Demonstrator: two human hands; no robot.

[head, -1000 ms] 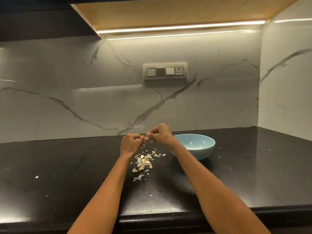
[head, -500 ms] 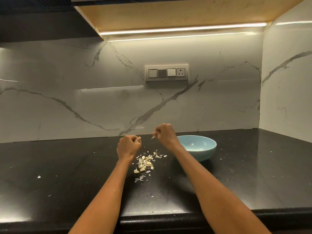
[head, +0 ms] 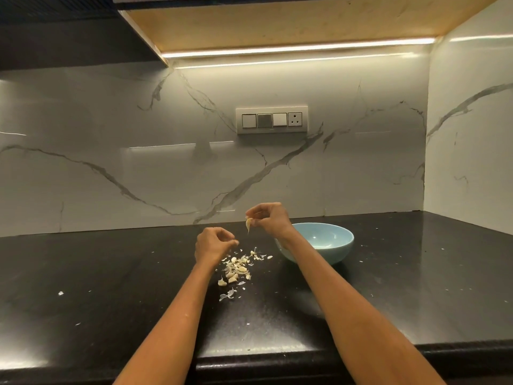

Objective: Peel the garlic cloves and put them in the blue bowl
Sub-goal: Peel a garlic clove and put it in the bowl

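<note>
Your right forearm hides the near left part of the blue bowl [head: 330,240], and its inside shows only a pale smear too faint to name. The garlic clove [head: 248,225] pinched by your right hand [head: 270,219] is too small to tell whether skin remains on it. Your left hand [head: 213,243] curls its fingers, and whether they hold anything you cannot tell. In the pile [head: 237,269], cloves and skins blur together. Both arms are cut off by the bottom edge.

bench [head: 111,287]: black, glossy, flecked with small white bits
wall [head: 111,151]: white marble with grey veins
switch plate [head: 272,120]: three switches, one socket
light strip [head: 297,47]: lit, under cabinet
</note>
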